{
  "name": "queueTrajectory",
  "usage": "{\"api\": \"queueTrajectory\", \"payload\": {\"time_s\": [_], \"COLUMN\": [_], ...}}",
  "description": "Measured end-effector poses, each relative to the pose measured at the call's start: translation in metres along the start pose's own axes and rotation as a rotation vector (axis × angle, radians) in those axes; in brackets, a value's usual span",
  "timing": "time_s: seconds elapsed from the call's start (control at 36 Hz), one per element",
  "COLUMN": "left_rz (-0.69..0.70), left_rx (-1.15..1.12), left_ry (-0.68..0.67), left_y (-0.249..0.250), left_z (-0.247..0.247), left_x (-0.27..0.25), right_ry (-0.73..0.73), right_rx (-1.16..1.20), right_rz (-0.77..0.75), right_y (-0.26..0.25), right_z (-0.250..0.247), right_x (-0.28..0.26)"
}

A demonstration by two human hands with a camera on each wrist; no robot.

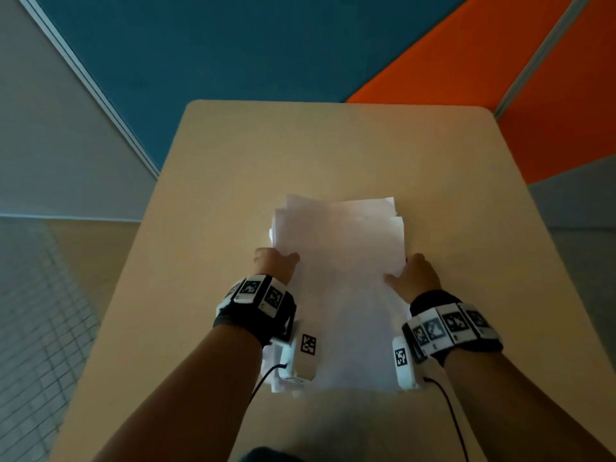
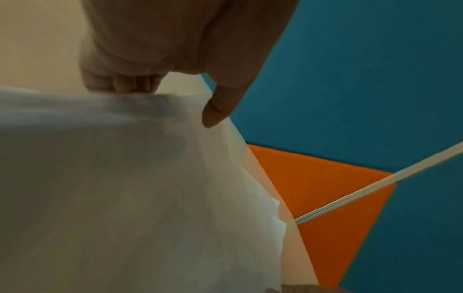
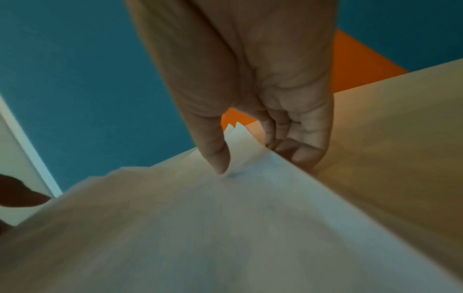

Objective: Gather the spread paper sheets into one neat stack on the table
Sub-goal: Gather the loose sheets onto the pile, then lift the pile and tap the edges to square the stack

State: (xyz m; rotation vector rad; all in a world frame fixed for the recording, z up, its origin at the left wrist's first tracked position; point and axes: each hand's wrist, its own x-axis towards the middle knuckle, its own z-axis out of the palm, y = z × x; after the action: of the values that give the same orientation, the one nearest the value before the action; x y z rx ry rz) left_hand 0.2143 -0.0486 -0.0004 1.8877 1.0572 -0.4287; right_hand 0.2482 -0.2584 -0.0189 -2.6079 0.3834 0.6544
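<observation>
Several white paper sheets point(image 1: 340, 278) lie gathered in one rough stack on the beige table point(image 1: 233, 168), their far corners fanned out unevenly. My left hand point(image 1: 275, 261) grips the stack's left edge, its thumb point(image 2: 215, 113) on top and its fingers point(image 2: 122, 83) curled under the paper point(image 2: 125, 188). At the right edge my right hand point(image 1: 411, 278) holds the sheets in the same way, thumb point(image 3: 216, 154) pressed on the top sheet point(image 3: 225, 228) and fingers point(image 3: 295, 142) tucked under the edge.
Blue point(image 1: 233, 45) and orange point(image 1: 466, 61) partition panels stand behind the table's far edge. A grey wall point(image 1: 50, 128) and tiled floor point(image 1: 33, 311) lie to the left. Bare tabletop surrounds the stack on all sides.
</observation>
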Motion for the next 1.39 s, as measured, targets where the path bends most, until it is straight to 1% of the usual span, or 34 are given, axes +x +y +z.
{"api": "queueTrajectory", "payload": {"time_s": [0.11,0.22,0.36,0.42,0.53,0.61,0.69,0.75,0.81,0.83,0.94,0.97,1.03,1.17,1.25,1.33,1.39], "left_rz": [-0.015,-0.018,-0.018,-0.028,-0.03,-0.031,-0.039,-0.045,-0.06,-0.075,-0.123,-0.099,0.028,0.494,0.709,0.842,0.869], "left_rx": [-0.054,-0.043,-0.055,-0.136,-0.307,-0.376,-0.495,-0.566,-0.585,-0.59,-0.644,-0.66,-0.7,-0.828,-0.856,-0.872,-0.857], "left_ry": [0.006,0.037,0.014,-0.023,-0.112,-0.218,-0.261,-0.285,-0.297,-0.297,-0.363,-0.37,-0.345,-0.209,-0.181,-0.148,-0.121], "left_y": [-0.004,-0.011,-0.015,-0.017,-0.025,-0.035,-0.052,-0.061,-0.064,-0.065,-0.055,-0.048,-0.03,0.025,0.051,0.061,0.056], "left_z": [0.001,0.006,0.003,0.0,-0.003,-0.006,-0.006,-0.004,-0.002,-0.002,-0.007,-0.01,-0.017,-0.037,-0.051,-0.063,-0.066], "left_x": [0.0,-0.004,-0.004,-0.001,0.002,-0.007,-0.014,-0.015,-0.018,-0.02,-0.032,-0.036,-0.044,-0.076,-0.104,-0.117,-0.114], "right_ry": [0.019,0.006,-0.027,-0.024,-0.009,-0.027,-0.066,-0.13,-0.176,-0.172,-0.073,-0.04,0.039,0.272,0.375,0.401,0.414], "right_rx": [0.073,0.019,-0.013,0.0,0.117,0.242,0.398,0.43,0.43,0.432,0.486,0.499,0.517,0.65,0.748,0.836,0.83], "right_rz": [0.009,0.002,-0.014,-0.049,-0.117,-0.112,-0.083,-0.089,-0.128,-0.158,-0.317,-0.354,-0.432,-0.616,-0.709,-0.773,-0.777], "right_y": [0.004,0.003,0.006,0.009,0.014,0.018,0.022,0.026,0.029,0.031,0.027,0.024,0.015,-0.008,-0.016,-0.017,-0.01], "right_z": [-0.001,-0.003,-0.006,-0.007,-0.006,-0.009,-0.008,-0.007,-0.008,-0.009,-0.019,-0.025,-0.041,-0.085,-0.105,-0.117,-0.116], "right_x": [-0.001,-0.003,0.0,0.0,0.0,-0.002,-0.002,0.0,-0.003,-0.004,-0.015,-0.018,-0.027,-0.057,-0.078,-0.097,-0.1]}}
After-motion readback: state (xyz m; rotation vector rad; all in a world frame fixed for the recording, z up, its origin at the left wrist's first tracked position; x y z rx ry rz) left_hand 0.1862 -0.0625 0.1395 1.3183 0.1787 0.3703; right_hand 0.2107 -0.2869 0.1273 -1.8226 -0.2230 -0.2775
